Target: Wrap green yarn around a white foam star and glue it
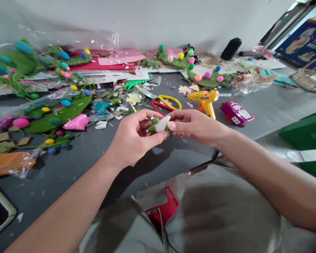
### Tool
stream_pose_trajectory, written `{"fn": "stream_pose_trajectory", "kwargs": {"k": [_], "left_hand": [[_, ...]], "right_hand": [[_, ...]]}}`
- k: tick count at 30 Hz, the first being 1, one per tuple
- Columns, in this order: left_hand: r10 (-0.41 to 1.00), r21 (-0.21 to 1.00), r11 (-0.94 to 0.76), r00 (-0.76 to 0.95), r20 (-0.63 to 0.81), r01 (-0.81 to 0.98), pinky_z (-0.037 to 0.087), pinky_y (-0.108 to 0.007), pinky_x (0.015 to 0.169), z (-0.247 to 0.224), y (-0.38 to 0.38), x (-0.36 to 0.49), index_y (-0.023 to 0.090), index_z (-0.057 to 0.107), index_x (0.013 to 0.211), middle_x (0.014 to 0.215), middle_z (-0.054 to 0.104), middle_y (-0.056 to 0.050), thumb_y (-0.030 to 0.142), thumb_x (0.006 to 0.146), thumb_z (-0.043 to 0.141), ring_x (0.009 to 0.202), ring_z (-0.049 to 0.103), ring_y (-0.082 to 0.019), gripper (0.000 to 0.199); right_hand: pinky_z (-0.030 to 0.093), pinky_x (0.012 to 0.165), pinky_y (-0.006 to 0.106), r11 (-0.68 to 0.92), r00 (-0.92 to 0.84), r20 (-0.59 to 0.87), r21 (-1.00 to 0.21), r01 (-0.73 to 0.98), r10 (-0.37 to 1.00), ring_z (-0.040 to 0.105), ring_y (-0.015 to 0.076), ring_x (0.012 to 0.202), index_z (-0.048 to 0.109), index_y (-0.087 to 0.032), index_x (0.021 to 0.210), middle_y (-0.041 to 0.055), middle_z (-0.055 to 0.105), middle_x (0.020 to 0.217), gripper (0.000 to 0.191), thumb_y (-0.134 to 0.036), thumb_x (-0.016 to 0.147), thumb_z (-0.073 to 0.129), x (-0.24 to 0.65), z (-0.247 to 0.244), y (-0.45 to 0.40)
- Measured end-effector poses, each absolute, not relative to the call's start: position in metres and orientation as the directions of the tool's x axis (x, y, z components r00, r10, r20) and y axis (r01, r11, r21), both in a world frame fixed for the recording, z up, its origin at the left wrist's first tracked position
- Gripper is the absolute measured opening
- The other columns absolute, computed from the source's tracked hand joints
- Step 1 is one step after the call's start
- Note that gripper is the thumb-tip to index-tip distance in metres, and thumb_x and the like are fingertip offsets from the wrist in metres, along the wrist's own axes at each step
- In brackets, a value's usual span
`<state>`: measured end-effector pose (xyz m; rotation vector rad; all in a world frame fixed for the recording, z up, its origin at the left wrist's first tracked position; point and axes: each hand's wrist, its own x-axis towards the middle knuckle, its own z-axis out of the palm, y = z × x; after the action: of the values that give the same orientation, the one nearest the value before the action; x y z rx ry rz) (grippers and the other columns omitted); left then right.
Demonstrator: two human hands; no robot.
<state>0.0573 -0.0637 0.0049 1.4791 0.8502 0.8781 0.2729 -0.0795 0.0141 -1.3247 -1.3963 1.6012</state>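
Note:
Between my two hands is a small green-and-white craft piece (162, 124), with a pale pointed part and fuzzy green parts around it. My left hand (137, 135) curls around its left side, thumb along the bottom. From the right, my right hand (192, 126) pinches it with thumb and fingers. Part of the piece is hidden behind the fingers. Just beyond the hands lie scissors (170, 101) with red and yellow handles. A yellow hot glue gun (206, 101) rests past my right hand.
Green craft shapes with coloured pom-poms (60, 116) cover the left side. A purple packet (237, 113) lies right. At lower left is a phone-like device (0, 211); a red tool with a cord (164, 207) is on my lap. A green bin (308, 131) stands right of the table.

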Motion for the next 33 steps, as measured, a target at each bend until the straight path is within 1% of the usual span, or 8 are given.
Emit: {"fn": "stream_pose_trajectory", "kwargs": {"k": [3,8,15,23,25,28,30,33], "left_hand": [[0.893,0.999,-0.049,0.449,0.044,0.001,0.056,-0.026,0.061,0.004,-0.063,0.056,0.019,0.07,0.101,0.081,0.075,-0.001,0.022,0.071,0.088,0.073,0.071,-0.018,0.035],[0.896,0.999,-0.048,0.441,0.053,-0.024,0.054,-0.025,0.062,0.001,-0.062,0.057,0.02,0.071,0.1,0.08,0.075,0.001,0.02,0.07,0.089,0.072,0.07,-0.016,0.035],[0.893,0.996,-0.089,0.445,0.068,0.027,0.051,-0.023,0.057,0.003,-0.062,0.057,0.02,0.071,0.101,0.077,0.073,0.001,0.021,0.07,0.089,0.067,0.067,-0.014,0.035],[0.897,0.987,-0.131,0.434,0.078,0.094,0.054,-0.026,0.058,0.004,-0.063,0.058,0.021,0.072,0.1,0.082,0.076,-0.001,0.022,0.071,0.086,0.072,0.071,-0.018,0.033],[0.899,0.99,-0.122,0.43,0.079,0.074,0.055,-0.026,0.061,0.004,-0.062,0.057,0.02,0.072,0.1,0.084,0.076,-0.002,0.023,0.071,0.087,0.073,0.071,-0.018,0.033],[0.902,0.995,-0.088,0.427,0.062,0.042,0.057,-0.029,0.068,0.003,-0.06,0.055,0.019,0.071,0.101,0.089,0.077,-0.003,0.026,0.072,0.088,0.079,0.072,-0.02,0.035],[0.9,0.997,-0.07,0.434,0.048,0.034,0.058,-0.029,0.07,0.002,-0.058,0.053,0.019,0.07,0.102,0.091,0.077,-0.004,0.027,0.071,0.089,0.081,0.073,-0.02,0.037],[0.896,0.997,-0.065,0.442,0.039,0.044,0.055,-0.027,0.066,0.001,-0.057,0.053,0.019,0.071,0.102,0.09,0.077,-0.003,0.025,0.071,0.09,0.079,0.072,-0.019,0.037]], "right_hand": [[0.04,0.058,0.027,-0.266,-0.326,-0.284,-0.959,0.099,0.902,0.054,0.0103,0.067,0.078,-0.024,0.103,0.0011,0.068,0.084,0.039,-0.055,0.079,0.082,0.273,0.014,-0.079],[0.04,0.061,0.026,-0.209,-0.331,-0.217,-0.976,0.059,0.919,0.054,0.01,0.071,0.078,-0.023,0.106,0.0017,0.066,0.088,0.041,-0.055,0.081,0.081,0.275,0.019,-0.078],[0.041,0.059,0.024,-0.148,-0.303,-0.2,-0.971,0.186,0.932,0.059,0.0105,0.075,0.076,-0.022,0.105,0.0015,0.073,0.093,0.033,-0.045,0.083,0.081,0.272,0.018,-0.082],[0.056,0.078,0.03,-0.045,-0.246,-0.109,-0.967,0.252,0.963,0.072,0.0166,0.085,0.075,-0.02,0.099,0.0036,0.078,0.094,0.027,-0.039,0.081,0.082,0.263,0.017,-0.082],[0.055,0.077,0.028,-0.009,-0.286,-0.072,-0.976,0.216,0.956,0.07,0.0158,0.086,0.075,-0.02,0.103,0.0039,0.077,0.097,0.032,-0.043,0.081,0.082,0.266,0.016,-0.081],[0.05,0.067,0.025,-0.063,-0.384,-0.08,-0.996,0.055,0.92,0.065,0.0131,0.083,0.073,-0.022,0.116,0.0052,0.073,0.107,0.045,-0.054,0.084,0.078,0.275,0.012,-0.078],[0.047,0.065,0.023,-0.086,-0.353,-0.076,-0.996,-0.015,0.933,0.061,0.0105,0.078,0.073,-0.021,0.117,0.0048,0.071,0.105,0.044,-0.054,0.087,0.075,0.28,0.011,-0.077],[0.045,0.063,0.023,-0.042,-0.249,-0.045,-0.999,0.019,0.967,0.056,0.0088,0.072,0.074,-0.019,0.109,0.003,0.07,0.093,0.036,-0.048,0.088,0.076,0.282,0.011,-0.08]]}}
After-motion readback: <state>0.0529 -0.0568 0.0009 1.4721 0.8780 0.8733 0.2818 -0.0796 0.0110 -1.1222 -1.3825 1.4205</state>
